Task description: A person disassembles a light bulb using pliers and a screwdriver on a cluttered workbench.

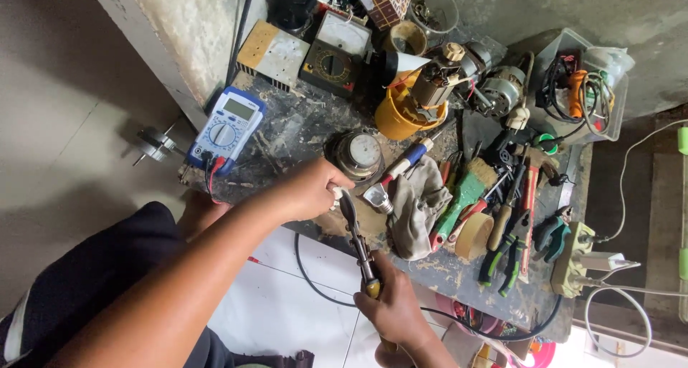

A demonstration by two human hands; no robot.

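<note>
Pliers (356, 239) being gripped by right hand (393, 311) | left hand (312, 189) closing on small white piece | blue meter (227, 128) lying left | yellow cup (398, 113) standing behind

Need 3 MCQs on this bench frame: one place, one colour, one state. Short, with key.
1. Where does the multimeter lie?
A. bench's left end
B. in the clear tub
C. on the floor

2. What colour is the brush handle?
A. red
B. green
C. white

3. What is the right hand doing?
A. resting empty
B. gripping the pliers
C. holding the rag

Key: A, it sits at the bench's left end; B, the handle is green; B, the fingers wrap the pliers' handles while the left hand holds a small white part at their tip.
</note>
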